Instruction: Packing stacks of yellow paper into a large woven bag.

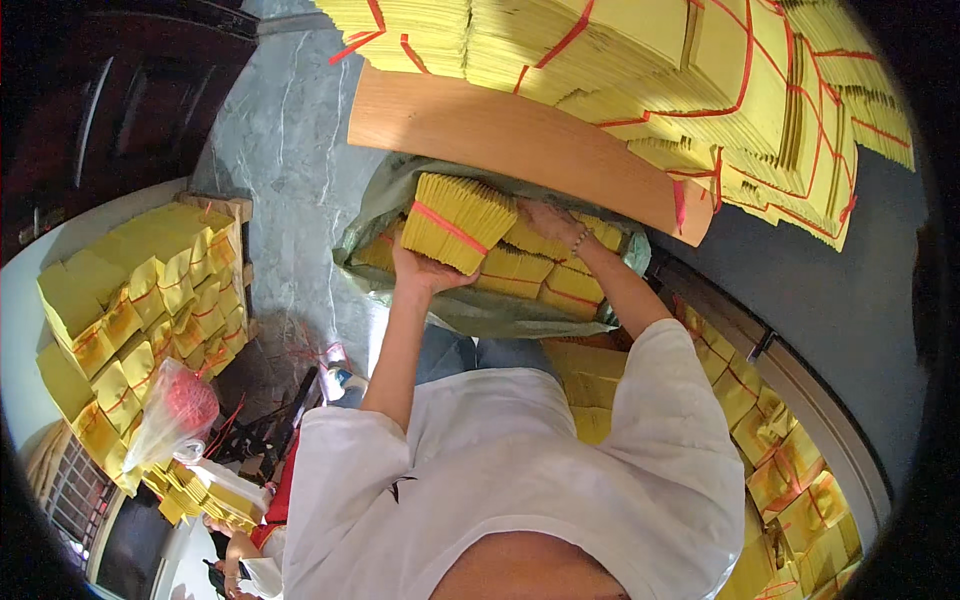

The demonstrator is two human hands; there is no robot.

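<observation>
A thick bundle of folded yellow paper (455,225), bound with a red strap, is raised over the mouth of a green woven sack (480,318). My left hand (428,270) is closed around its lower left side, with the fingertips hidden beneath. Inside the sack, more strapped yellow bundles (515,272) lie packed side by side. My right hand (552,222) reaches in from the right, its fingers stretched toward the raised bundle's right edge and resting near the packed bundles. Part of that hand's fingers is hard to make out.
A wooden board (500,130) lies beyond the sack, below tall strapped yellow stacks (620,60). More stacks stand at left (150,310) and along the right (790,470). A clear bag with a red roll (185,400) is at lower left, near another person's arm (240,548).
</observation>
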